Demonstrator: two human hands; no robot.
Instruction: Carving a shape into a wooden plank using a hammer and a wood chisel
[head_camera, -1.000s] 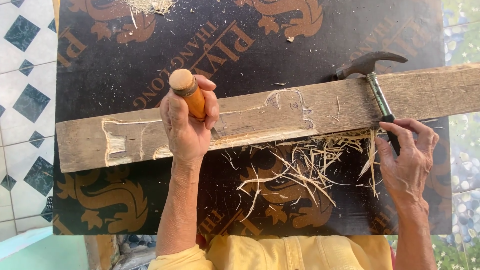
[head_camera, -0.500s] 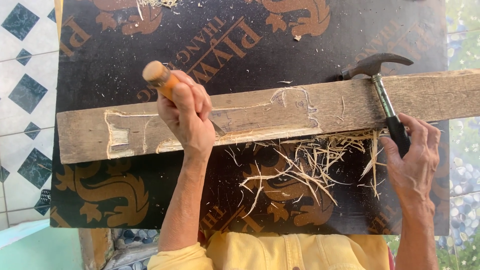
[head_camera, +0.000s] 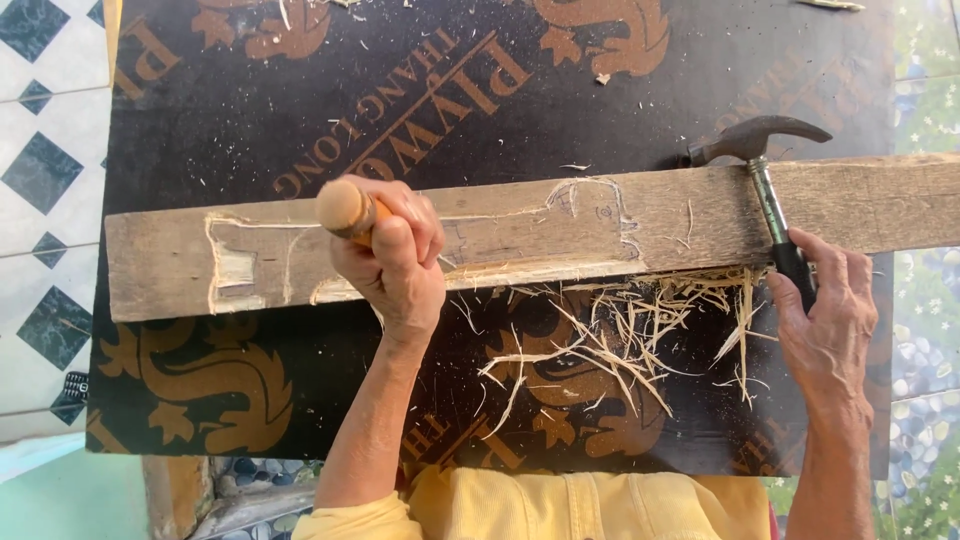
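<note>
while left hand (head_camera: 392, 262) grips chisel (head_camera: 347, 210) on plank (head_camera: 560, 235) | right hand (head_camera: 830, 320) clasps hammer (head_camera: 765, 165)

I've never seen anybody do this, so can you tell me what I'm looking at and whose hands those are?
The camera sits on a person's head and looks straight down, so the two hands are that person's own. On a dark board with brown printing lies a long wooden plank, old and grey, with paler patches where wood has been cut away. The left hand grips a chisel with an orange wooden handle, held over the plank; its blade is hidden behind the hand. The right hand holds a hammer by its black grip, and the metal head rests at the plank's far edge. The pale strips scattered below the plank are wood shavings. A tiled floor shows at the left.
</note>
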